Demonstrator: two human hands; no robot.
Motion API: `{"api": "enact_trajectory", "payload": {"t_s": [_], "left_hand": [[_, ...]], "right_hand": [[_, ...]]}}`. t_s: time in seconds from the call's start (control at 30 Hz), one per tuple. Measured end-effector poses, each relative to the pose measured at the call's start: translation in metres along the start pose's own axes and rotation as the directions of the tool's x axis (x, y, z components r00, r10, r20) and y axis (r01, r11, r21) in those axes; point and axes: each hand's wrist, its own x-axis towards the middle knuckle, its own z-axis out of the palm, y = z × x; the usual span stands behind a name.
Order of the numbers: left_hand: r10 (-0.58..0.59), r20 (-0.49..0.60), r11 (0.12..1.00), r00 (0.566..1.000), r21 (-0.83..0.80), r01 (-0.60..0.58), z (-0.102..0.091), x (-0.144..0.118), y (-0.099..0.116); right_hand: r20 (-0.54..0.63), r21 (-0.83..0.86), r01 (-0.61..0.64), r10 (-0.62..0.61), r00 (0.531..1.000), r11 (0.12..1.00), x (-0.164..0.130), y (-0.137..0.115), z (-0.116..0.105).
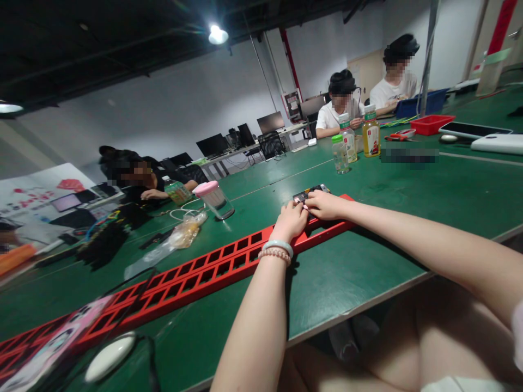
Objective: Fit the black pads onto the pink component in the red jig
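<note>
My left hand (pixel 291 219), with a pale bangle and a beaded bracelet at the wrist, is closed with its fingers bent together. My right hand (pixel 324 204) meets it fingertip to fingertip, also closed. Both are at a small dark device (pixel 301 195) with silver and yellow parts, just above the far end of a long red slotted rack (pixel 241 256). What the fingertips grip is too small and covered to make out. The rack runs from under my hands to the lower left on the green table.
Left of my hands stand a pink-lidded cup (pixel 214 200) and a clear plastic bag (pixel 180 239). Bottles (pixel 371 133), a red tray (pixel 432 124) and red-handled pliers (pixel 398 137) are farther right. A white mouse-shaped object (pixel 110 356) lies near left. Several people sit around the table.
</note>
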Motion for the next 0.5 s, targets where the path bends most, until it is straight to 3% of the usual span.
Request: {"api": "enact_trajectory", "payload": {"t_s": [0.33,0.5], "left_hand": [[-0.025,-0.007,1.0,1.0,0.006,0.025,-0.0038,-0.0023,0.0034],[0.021,0.005,1.0,1.0,-0.021,-0.021,-0.0035,-0.0004,0.0032]], "right_hand": [[0.0,-0.048,0.014,-0.014,1.0,0.999,0.0002,0.0018,0.0019],[-0.01,-0.048,0.035,-0.035,0.999,0.998,0.0011,0.0035,0.0025]]}}
